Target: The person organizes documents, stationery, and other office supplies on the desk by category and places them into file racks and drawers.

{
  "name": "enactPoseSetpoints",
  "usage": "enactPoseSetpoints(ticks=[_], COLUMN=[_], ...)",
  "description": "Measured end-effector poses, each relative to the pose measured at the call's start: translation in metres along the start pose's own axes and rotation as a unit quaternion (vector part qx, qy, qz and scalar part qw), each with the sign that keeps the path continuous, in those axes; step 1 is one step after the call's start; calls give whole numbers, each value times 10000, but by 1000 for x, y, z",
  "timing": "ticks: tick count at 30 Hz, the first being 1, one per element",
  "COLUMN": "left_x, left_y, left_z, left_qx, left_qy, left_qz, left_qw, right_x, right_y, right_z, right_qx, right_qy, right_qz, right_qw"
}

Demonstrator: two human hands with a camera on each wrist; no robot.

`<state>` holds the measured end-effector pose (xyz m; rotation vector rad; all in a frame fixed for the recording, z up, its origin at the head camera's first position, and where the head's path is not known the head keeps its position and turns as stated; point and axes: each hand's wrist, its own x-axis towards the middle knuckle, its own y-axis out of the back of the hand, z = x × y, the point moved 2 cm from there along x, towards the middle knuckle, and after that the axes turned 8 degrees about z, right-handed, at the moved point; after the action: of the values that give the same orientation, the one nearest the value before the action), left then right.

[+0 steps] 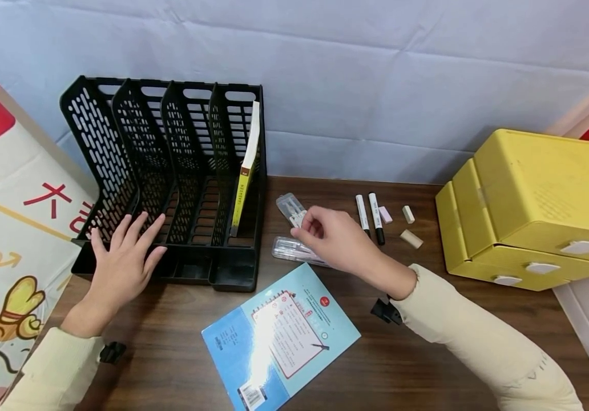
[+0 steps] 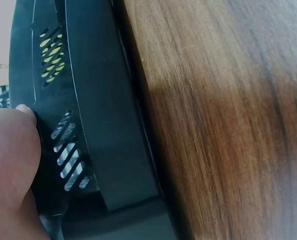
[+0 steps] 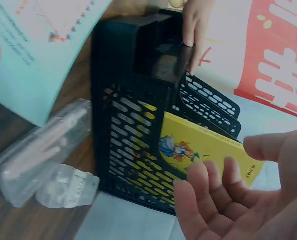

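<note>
My left hand [image 1: 126,257] rests with spread fingers on the front of a black file rack [image 1: 234,273]. In the left wrist view a thumb [image 2: 13,155] lies against the rack's perforated black plastic. A yellow book [image 1: 243,188] leans upright in the rack's rightmost slot. Above the table, my right hand [image 1: 338,237] has loosely bent fingers and holds nothing, with its thumb apart in the right wrist view. Beside it lie a small clear plastic pack [image 1: 289,206] and a long clear pencil case [image 1: 294,250] with pens inside.
A blue workbook [image 1: 238,325] lies flat at the front. Right of my right hand are two white markers [image 1: 375,214], a pink eraser [image 1: 385,214], a white eraser [image 1: 408,214] and a beige block [image 1: 411,238]. A yellow drawer box [image 1: 546,200] stands at the right.
</note>
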<state>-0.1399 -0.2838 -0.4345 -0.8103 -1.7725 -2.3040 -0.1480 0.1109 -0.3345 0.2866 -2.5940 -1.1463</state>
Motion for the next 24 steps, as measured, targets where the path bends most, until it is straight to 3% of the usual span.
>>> enactPoseSetpoints(ticks=[15,24], left_x=[2,0], left_y=[0,1], left_z=[1,2], left_qx=[-27,-20], left_qy=[-10,1], left_qz=[-25,-35], left_qw=[10000,10000], right_x=[-47,-69], right_y=[-32,-59], right_z=[53,71], right_qx=[-316,-888], right_qy=[-233,-434], right_qz=[-945,-986], right_qw=[9948,9902])
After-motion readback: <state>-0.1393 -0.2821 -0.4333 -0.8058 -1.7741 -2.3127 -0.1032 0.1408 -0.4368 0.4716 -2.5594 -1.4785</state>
